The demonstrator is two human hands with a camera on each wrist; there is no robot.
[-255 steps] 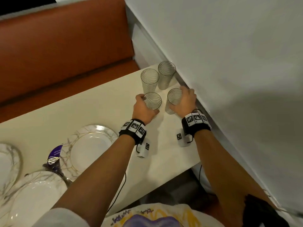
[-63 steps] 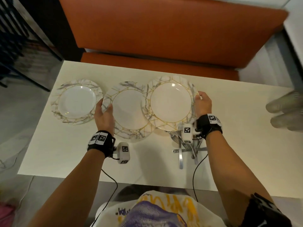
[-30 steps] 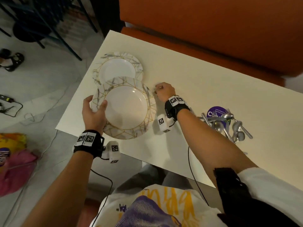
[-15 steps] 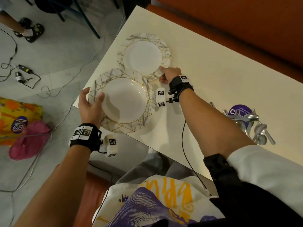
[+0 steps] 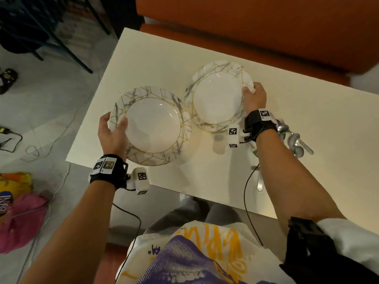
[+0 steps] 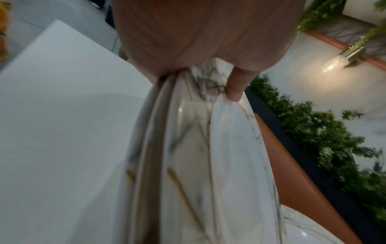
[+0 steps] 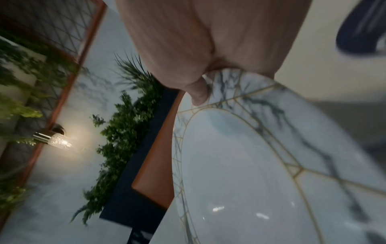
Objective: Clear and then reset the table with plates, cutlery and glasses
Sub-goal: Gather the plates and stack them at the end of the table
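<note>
Left hand: my left hand (image 5: 111, 133) grips the near-left rim of the plate stack (image 5: 152, 126), thumb on top and fingers curled underneath; the left wrist view shows several rims nested under that thumb.
Right hand: my right hand (image 5: 254, 97) pinches the far-right rim of the single plate (image 5: 217, 99), thumb on the marbled border, fingers hidden below it.
What changed: half a second ago the single plate lay flat near the bench's far-left corner with my right hand only reaching its edge; now it is in my grip and sits to the right of the stack, their rims meeting or overlapping at the middle.
What held: the stack is in my left hand at the bench's near-left edge, as before.
Meaning for the task: I read this as the last loose plate being gathered onto the stack, so the clearing of plates looks close to done.
Plates relative to hands: both plates lie between my hands, the stack low and left, the single plate higher and right; whether it rests on the bench (image 5: 155, 64) I cannot tell.
Cutlery: the spoons (image 5: 295, 142) lie in a heap just right of my right wrist, untouched.
</note>
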